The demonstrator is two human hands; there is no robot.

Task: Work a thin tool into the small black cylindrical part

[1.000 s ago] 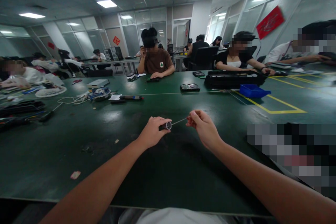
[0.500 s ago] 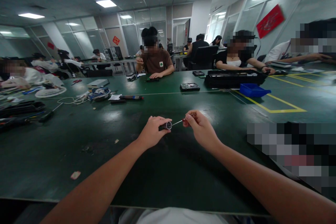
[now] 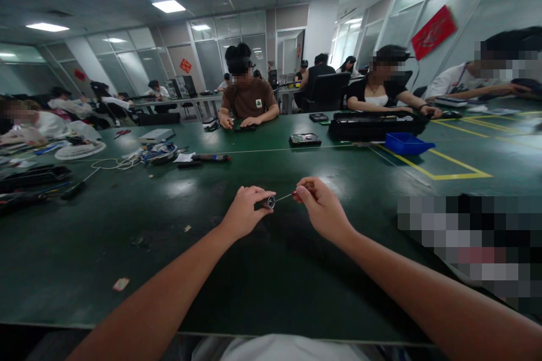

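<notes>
Small dark cylinder with a silvery rim [image 3: 270,202] and thin metal-shafted tool with a reddish handle [image 3: 284,197] held up at the centre of the frame

The left hand [image 3: 244,211], just left of centre, is clamped on the cylinder, with the fingers over it and the thumb below. Its round open end faces right and towards the camera. The right hand [image 3: 318,201], just right of centre, is closed around the tool's handle, and the bare shaft slants down and left to the cylinder's open end. Whether the tip touches inside is too small to tell. Both hands are above the dark green table [image 3: 271,287], which fills the lower half of the frame.

Right of centre, beyond the hands, lie a silver and black hard drive [image 3: 305,139], a long black casing [image 3: 376,127] and, in front of that, a bright blue plastic tray [image 3: 406,144] beside yellow tape lines [image 3: 459,175]. At middle left are a round white fan grille [image 3: 80,150], a tangle of cables [image 3: 156,152] and a flat pale grey box [image 3: 156,135]. A small pale paper scrap [image 3: 121,284] lies at lower left. At upper centre, a person in a brown shirt [image 3: 249,97] sits across the table, forearms on it.
</notes>
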